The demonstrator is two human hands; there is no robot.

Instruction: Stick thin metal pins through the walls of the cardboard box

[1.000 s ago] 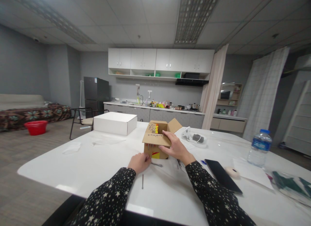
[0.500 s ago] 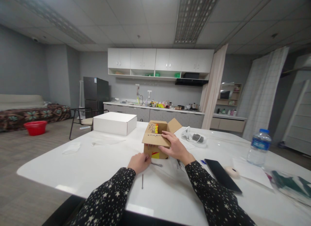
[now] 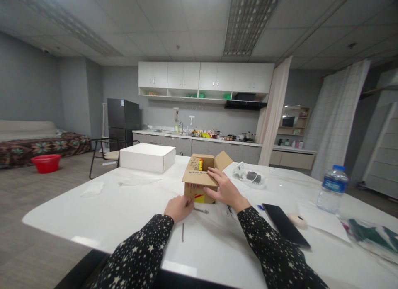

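Note:
A small open cardboard box (image 3: pixel 199 179) with yellow and red patches stands on the white table. Rows of holes and small round metal heads dot its near top flap, and thin metal shafts hang below the flap. My right hand (image 3: pixel 226 192) grips the right side of this flap, fingers on top and thumb at the front edge. Low at the box's front left corner, my left hand (image 3: pixel 178 208) is closed with fingertips pinched; what they hold is hidden. Beside it lie a few long nail-like metal pins (image 3: pixel 201 210). A single pin (image 3: pixel 183 232) lies closer to me.
A white box (image 3: pixel 146 158) sits at the back left. To the right are a bundle of white cable (image 3: pixel 253 179), a black phone-like slab (image 3: pixel 286 224), a round beige object (image 3: pixel 297 220), paper (image 3: pixel 326 222) and a water bottle (image 3: pixel 333 191).

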